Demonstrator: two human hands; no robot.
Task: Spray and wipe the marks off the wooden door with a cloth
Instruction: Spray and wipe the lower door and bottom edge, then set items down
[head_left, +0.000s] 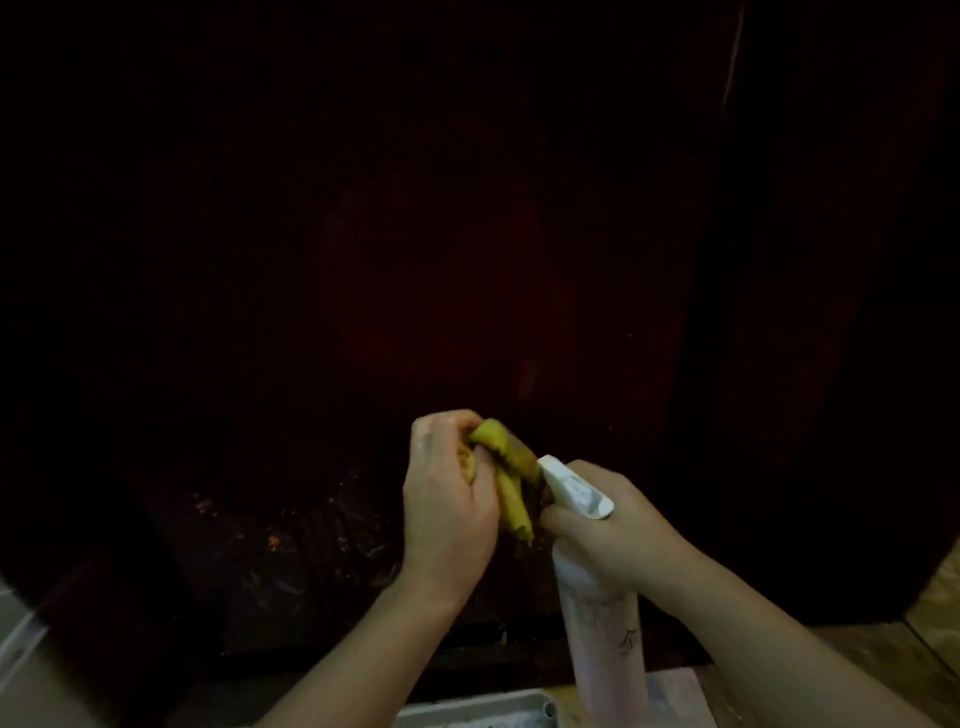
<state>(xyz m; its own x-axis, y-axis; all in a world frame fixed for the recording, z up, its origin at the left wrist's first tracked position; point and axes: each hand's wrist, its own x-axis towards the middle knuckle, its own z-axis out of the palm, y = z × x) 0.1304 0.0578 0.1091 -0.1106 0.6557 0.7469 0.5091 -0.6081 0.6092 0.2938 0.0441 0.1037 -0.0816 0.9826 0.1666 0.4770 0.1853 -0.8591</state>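
Note:
A dark red-brown wooden door (441, 249) fills the view, with pale scratches and orange specks (270, 540) low on its left part. My left hand (447, 499) grips a bunched yellow cloth (506, 467) in front of the lower door. My right hand (613, 525) holds a pale spray bottle (602, 623) by its neck, and the white nozzle (571, 486) points at the cloth, almost touching it.
A grey tray edge (483, 709) lies on the floor below my arms. Wooden flooring (935, 613) shows at the lower right. A pale frame or wall strip (21, 639) stands at the lower left. The scene is very dim.

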